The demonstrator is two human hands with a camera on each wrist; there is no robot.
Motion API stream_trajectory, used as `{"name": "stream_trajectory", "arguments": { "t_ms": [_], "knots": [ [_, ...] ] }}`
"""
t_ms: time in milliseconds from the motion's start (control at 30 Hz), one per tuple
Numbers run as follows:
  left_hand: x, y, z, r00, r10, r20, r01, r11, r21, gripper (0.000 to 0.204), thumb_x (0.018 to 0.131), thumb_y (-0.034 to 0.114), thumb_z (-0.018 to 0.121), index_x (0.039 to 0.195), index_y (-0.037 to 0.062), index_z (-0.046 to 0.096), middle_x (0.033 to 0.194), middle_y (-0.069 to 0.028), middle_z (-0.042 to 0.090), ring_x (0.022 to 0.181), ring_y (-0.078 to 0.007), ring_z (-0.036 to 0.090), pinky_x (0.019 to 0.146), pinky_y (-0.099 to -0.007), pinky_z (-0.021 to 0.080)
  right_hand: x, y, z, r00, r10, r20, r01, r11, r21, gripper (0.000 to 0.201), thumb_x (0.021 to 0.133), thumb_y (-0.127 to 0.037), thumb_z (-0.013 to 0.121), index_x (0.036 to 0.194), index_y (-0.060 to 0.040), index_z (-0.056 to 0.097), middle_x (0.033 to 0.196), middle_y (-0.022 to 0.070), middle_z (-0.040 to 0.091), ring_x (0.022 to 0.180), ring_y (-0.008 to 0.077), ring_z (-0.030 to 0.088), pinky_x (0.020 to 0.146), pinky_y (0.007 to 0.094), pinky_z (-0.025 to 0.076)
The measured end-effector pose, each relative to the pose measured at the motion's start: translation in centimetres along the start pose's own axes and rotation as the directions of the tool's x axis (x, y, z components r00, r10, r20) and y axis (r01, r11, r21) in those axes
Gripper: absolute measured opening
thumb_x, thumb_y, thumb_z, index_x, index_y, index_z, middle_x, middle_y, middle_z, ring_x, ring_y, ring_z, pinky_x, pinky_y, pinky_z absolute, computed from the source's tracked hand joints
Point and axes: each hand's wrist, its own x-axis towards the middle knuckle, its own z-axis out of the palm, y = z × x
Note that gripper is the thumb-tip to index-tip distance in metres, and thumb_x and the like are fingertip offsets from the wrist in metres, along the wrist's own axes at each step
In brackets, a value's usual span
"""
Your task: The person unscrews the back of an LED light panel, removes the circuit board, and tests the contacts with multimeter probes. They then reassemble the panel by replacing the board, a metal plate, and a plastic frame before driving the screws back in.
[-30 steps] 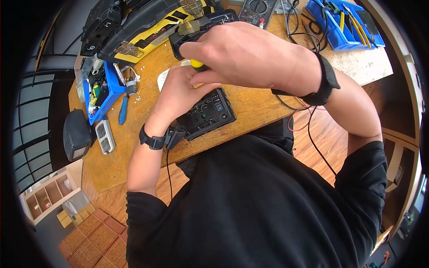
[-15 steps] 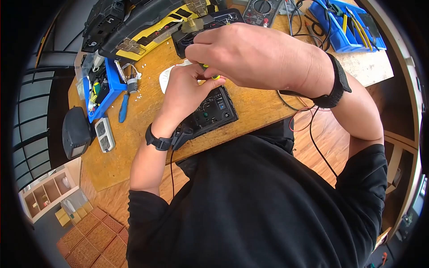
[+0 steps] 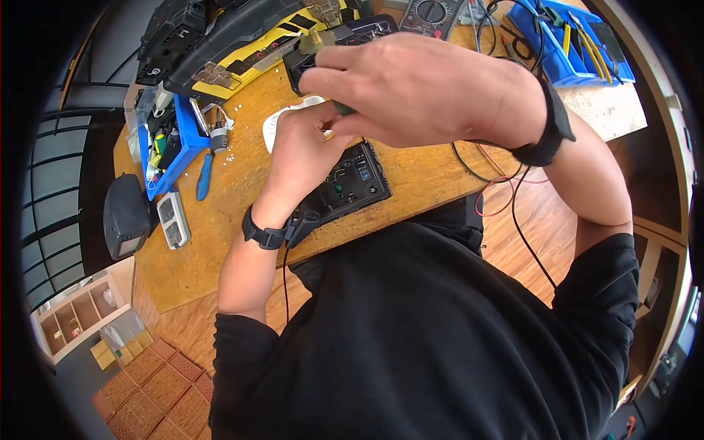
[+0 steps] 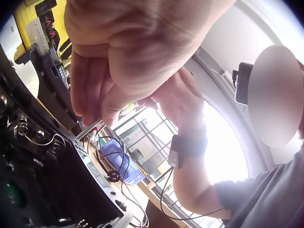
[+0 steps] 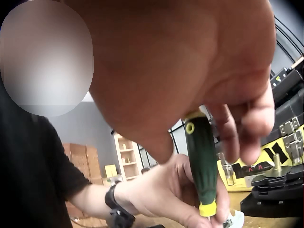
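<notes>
My right hand [image 3: 422, 92] holds a screwdriver [image 5: 203, 164] with a dark green handle and yellow collar, standing nearly upright. In the right wrist view its handle top meets the palm. My left hand [image 3: 297, 150] pinches the thin metal shaft just under the collar between thumb and fingers. Below the hands, at the table's front edge, lies an opened black device housing [image 3: 352, 187]. Small springs, a thin wire and a green spot show inside the housing [image 4: 47, 175] in the left wrist view. The screwdriver's tip is hidden from the head view.
A white dish [image 3: 273, 130] is partly behind the left hand. Beyond stand a black part with a brass-coloured knob [image 3: 315, 40], a yellow-black case [image 3: 253, 59] and a multimeter [image 3: 431, 15]. Blue bins [image 3: 176, 158] of tools flank the wooden table [image 3: 205, 257]; a blue-handled tool [image 3: 204, 176] lies left.
Both hands have shifted slightly right with the screwdriver. The right hand has turned about the handle, and the yellow parts seen between the hands earlier are now covered, with a bit of green showing.
</notes>
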Motion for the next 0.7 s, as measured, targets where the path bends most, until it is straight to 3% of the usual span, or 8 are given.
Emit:
{"name": "stream_trajectory", "arguments": {
  "t_ms": [67, 167, 300, 367, 400, 467, 533, 700],
  "knots": [
    [-0.3, 0.1, 0.3, 0.997, -0.07, -0.028, 0.065, 0.986, -0.155, 0.024, 0.081, 0.012, 0.094, 0.091, -0.0035, 0.077, 0.079, -0.0195, 0.076, 0.067, -0.036, 0.073, 0.064, -0.04, 0.055, 0.1, 0.7, 0.2, 0.988, -0.11, -0.107, 0.124, 0.982, 0.143, 0.042, 0.096, -0.039, 0.079, 0.103, -0.0004, 0.065, 0.083, 0.0149, 0.069, 0.081, 0.0374, 0.075, 0.07, 0.0436, 0.059],
    [-0.5, 1.0, -0.3, 0.992, -0.12, 0.036, 0.121, 0.992, -0.039, 0.025, 0.081, 0.011, 0.094, 0.089, -0.0045, 0.077, 0.08, -0.0201, 0.076, 0.069, -0.0372, 0.074, 0.065, -0.0407, 0.056, 0.7, 0.7, 0.0, 0.978, -0.19, -0.084, 0.196, 0.978, 0.066, 0.031, 0.093, -0.03, 0.081, 0.092, -0.0004, 0.073, 0.072, 0.011, 0.071, 0.071, 0.0328, 0.076, 0.068, 0.0406, 0.06],
    [-1.2, -0.5, -0.2, 0.997, -0.069, 0.021, 0.069, 0.998, 0.014, 0.024, 0.082, 0.013, 0.094, 0.094, -0.0032, 0.08, 0.081, -0.0192, 0.077, 0.07, -0.0356, 0.075, 0.067, -0.0391, 0.056, 1.2, -0.7, -0.7, 0.995, -0.032, 0.091, 0.032, 0.999, 0.001, 0.037, 0.091, -0.036, 0.083, 0.092, -0.0008, 0.07, 0.069, 0.0132, 0.068, 0.071, 0.0354, 0.074, 0.066, 0.0424, 0.059],
    [-0.7, 0.0, -0.1, 0.996, 0.072, 0.047, -0.073, 0.997, 0.013, 0.024, 0.083, 0.014, 0.093, 0.1, 0.0002, 0.083, 0.08, -0.0177, 0.077, 0.072, -0.0347, 0.076, 0.069, -0.0384, 0.057, 1.5, -0.7, -0.2, 0.992, -0.004, 0.124, 0.011, 0.998, -0.056, 0.045, 0.092, -0.042, 0.083, 0.097, -0.0005, 0.067, 0.068, 0.0143, 0.065, 0.071, 0.0385, 0.072, 0.065, 0.0451, 0.057],
    [-0.9, 0.4, 0.2, 0.996, 0.073, 0.045, -0.073, 0.997, 0.013, 0.024, 0.083, 0.014, 0.093, 0.1, 0.0002, 0.083, 0.08, -0.0177, 0.077, 0.072, -0.0347, 0.076, 0.069, -0.0384, 0.057, 1.5, -0.4, 0.4, 0.997, 0.014, 0.077, -0.007, 0.996, -0.09, 0.042, 0.091, -0.041, 0.082, 0.084, -0.0018, 0.069, 0.067, 0.0135, 0.067, 0.068, 0.0348, 0.073, 0.062, 0.0422, 0.058],
    [-1.3, 1.1, 0.6, 0.982, -0.153, 0.107, 0.176, 0.95, -0.256, 0.024, 0.084, 0.016, 0.093, 0.102, 0.0034, 0.084, 0.083, -0.0171, 0.078, 0.077, -0.0367, 0.076, 0.072, -0.0399, 0.058, 1.3, -0.3, 1.1, 0.999, 0.026, 0.031, -0.022, 0.991, -0.129, 0.042, 0.091, -0.039, 0.08, 0.072, -0.0032, 0.072, 0.066, 0.0127, 0.068, 0.065, 0.031, 0.074, 0.058, 0.0394, 0.058],
    [-1.7, 0.0, 0.8, 0.992, -0.102, 0.08, 0.119, 0.959, -0.257, 0.027, 0.084, 0.019, 0.094, 0.104, 0.0042, 0.084, 0.087, -0.0163, 0.08, 0.082, -0.0378, 0.077, 0.075, -0.0405, 0.059, 0.7, -0.7, 1.2, 0.998, 0.0, -0.06, -0.003, 0.999, -0.041, 0.045, 0.093, -0.042, 0.079, 0.073, -0.0027, 0.072, 0.065, 0.0132, 0.068, 0.063, 0.0322, 0.073, 0.058, 0.0393, 0.058],
    [-1.8, 2.3, -0.6, 0.995, -0.035, 0.093, 0.042, 0.996, -0.08, 0.032, 0.081, 0.022, 0.096, 0.104, 0.0043, 0.084, 0.091, -0.0136, 0.08, 0.084, -0.0341, 0.077, 0.077, -0.0387, 0.058, -0.6, -1.6, -0.3, 0.995, 0.098, 0.027, -0.099, 0.993, 0.063, 0.038, 0.094, -0.037, 0.08, 0.087, -0.001, 0.07, 0.065, 0.0159, 0.066, 0.066, 0.0377, 0.072, 0.061, 0.0431, 0.059]
  ]
}}
